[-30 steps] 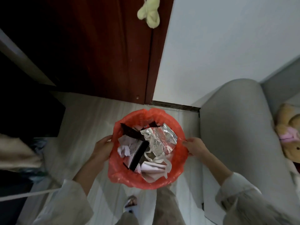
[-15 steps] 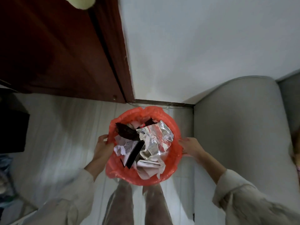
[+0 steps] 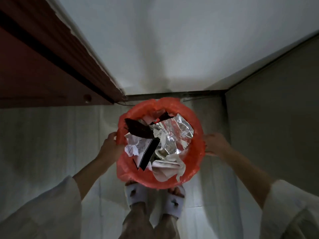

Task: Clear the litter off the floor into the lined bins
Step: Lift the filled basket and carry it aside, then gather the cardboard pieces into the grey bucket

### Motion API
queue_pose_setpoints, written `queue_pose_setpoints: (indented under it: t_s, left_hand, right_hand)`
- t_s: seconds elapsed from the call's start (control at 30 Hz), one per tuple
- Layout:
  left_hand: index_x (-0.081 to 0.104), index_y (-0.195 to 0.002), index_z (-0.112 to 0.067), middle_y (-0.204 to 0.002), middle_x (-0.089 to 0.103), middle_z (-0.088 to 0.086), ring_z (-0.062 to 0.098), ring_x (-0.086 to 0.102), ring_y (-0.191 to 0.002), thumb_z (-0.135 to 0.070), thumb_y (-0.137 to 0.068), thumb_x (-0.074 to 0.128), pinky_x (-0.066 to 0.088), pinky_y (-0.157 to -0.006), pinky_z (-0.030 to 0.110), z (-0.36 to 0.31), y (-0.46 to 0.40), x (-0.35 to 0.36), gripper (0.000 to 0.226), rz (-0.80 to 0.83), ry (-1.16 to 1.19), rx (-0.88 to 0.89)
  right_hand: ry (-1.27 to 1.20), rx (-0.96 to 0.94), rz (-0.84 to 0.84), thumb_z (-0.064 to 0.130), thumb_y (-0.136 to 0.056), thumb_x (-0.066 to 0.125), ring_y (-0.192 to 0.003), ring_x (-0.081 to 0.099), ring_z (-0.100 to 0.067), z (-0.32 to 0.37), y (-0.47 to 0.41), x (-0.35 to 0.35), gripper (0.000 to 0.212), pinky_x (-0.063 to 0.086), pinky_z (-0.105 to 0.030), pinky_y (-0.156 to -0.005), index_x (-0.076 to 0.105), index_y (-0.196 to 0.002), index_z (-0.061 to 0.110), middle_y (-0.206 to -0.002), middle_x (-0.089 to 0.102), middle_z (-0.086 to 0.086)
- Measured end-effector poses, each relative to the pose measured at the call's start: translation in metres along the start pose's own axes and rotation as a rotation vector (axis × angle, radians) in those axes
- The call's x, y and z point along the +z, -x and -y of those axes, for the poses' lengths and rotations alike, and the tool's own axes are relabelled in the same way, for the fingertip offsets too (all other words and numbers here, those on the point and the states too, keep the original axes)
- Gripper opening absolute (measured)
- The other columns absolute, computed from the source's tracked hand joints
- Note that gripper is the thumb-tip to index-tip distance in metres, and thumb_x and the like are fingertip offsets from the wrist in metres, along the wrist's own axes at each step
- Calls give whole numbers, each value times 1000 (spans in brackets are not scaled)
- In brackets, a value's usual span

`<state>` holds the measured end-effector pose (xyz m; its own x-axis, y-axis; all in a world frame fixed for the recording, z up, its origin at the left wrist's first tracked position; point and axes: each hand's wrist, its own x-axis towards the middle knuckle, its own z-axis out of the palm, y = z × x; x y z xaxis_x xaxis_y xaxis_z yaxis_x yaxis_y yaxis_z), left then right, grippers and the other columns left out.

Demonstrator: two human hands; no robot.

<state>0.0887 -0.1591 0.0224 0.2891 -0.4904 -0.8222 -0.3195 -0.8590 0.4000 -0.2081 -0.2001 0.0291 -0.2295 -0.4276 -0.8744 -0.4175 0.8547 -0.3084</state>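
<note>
A round bin with a red plastic liner (image 3: 195, 156) sits low in front of me, near the corner where the white wall meets the floor. It is full of litter: crumpled white paper (image 3: 133, 145), a silver foil wrapper (image 3: 176, 133), a dark brown wrapper (image 3: 136, 129) and a black-and-white card (image 3: 148, 155). My left hand (image 3: 110, 145) grips the bin's left side. On the right edge of the liner rests my right hand (image 3: 215, 144), holding it.
A dark red wooden door and frame (image 3: 51, 69) run along the left. A grey sofa side (image 3: 276, 118) stands close on the right. My feet in white slippers (image 3: 134, 195) stand just behind the bin on the pale floor.
The view has swung right and tilted down towards the corner. The bin, still held at both sides, has come closer to the wall. My slippered feet have come into view.
</note>
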Motion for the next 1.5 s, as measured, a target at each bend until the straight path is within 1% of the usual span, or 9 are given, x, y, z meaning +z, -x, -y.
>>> queue_pose_setpoints:
  t_s: [0.23, 0.5, 0.67, 0.8, 0.9, 1.0, 1.1, 1.27, 1.5]
  left_hand:
    - [45, -128, -18, -100, 64, 15, 32, 64, -88, -32, -70, 55, 52, -82, 48, -34, -71, 23, 60, -18, 19, 66]
    - [48, -107, -27, -87, 58, -3, 11, 53, -73, -5, -87, 49, 46, -75, 29, -59, -94, 19, 30, 75, 49, 120]
    - [43, -135, -24, -105, 57, -3, 11, 55, -80, -13, -86, 52, 44, -71, 22, -62, -64, 11, 52, 139, -97, 211]
    - [36, -140, -15, -122, 56, 13, 7, 46, -68, -5, -92, 47, 35, -57, 12, -68, -13, 1, 50, 126, -338, 310]
    - [26, -145, -13, -143, 40, 16, 21, 53, -109, -11, -95, 46, 40, -85, 24, -68, 37, -26, 54, 117, -324, 246]
    - [31, -143, -14, -145, 37, 14, 28, 41, -129, -13, -95, 46, 35, -99, 30, -62, 91, -51, 50, 76, -199, 209]
    - [36, -141, -16, -143, 40, 11, 25, 41, -129, -15, -96, 45, 36, -97, 28, -49, 159, -80, 46, 37, -53, 157]
    - [45, -135, -18, -134, 52, 8, 24, 51, -119, -17, -96, 45, 41, -93, 31, -7, 271, -116, 39, -125, 148, 119]
    - [54, -124, -12, -109, 58, 8, 23, 55, -94, -9, -96, 46, 41, -80, 33, 86, 439, -142, 30, -365, 555, 66]
  right_hand:
    - [22, -38, -87, 12, -96, 45, -113, 55, -40, 26, -72, 8, 36, 44, -47, -100, 51, -122, -11, -122, 56, -27]
    - [-76, -43, -115, 22, -94, 51, -118, 53, -40, 46, -77, 12, 41, 44, -49, -101, 53, -122, -7, -127, 54, -26]
    - [-57, -119, -92, 22, -91, 56, -106, 59, -35, 56, -41, 14, 26, 45, -46, -99, 62, -106, 3, -115, 62, -19]
    - [91, -223, -48, 15, -96, 48, -99, 58, -31, 68, 17, 11, 30, 47, -43, -95, 57, -119, -1, -114, 60, -22]
    - [116, -214, 14, 13, -97, 44, -88, 48, -17, 85, 78, -1, 30, 47, -18, -68, 54, -122, 0, -99, 57, -11]
    - [-27, -172, 65, 16, -95, 49, -94, 55, -24, 104, 139, -11, 32, 49, -32, -86, 55, -122, 0, -101, 60, -7]
    - [-56, -198, 137, 17, -92, 51, -108, 59, -30, 116, 209, -14, 31, 46, -47, -99, 57, -121, 6, -122, 60, -14]
    - [-191, -198, 301, 9, -96, 43, -97, 62, -25, 109, 316, -11, 19, 50, -32, -78, 58, -108, 7, -100, 64, -9]
    - [167, -337, 466, 11, -96, 44, -114, 56, -39, 57, 454, 26, 34, 46, -44, -95, 50, -128, 0, -120, 59, -25]
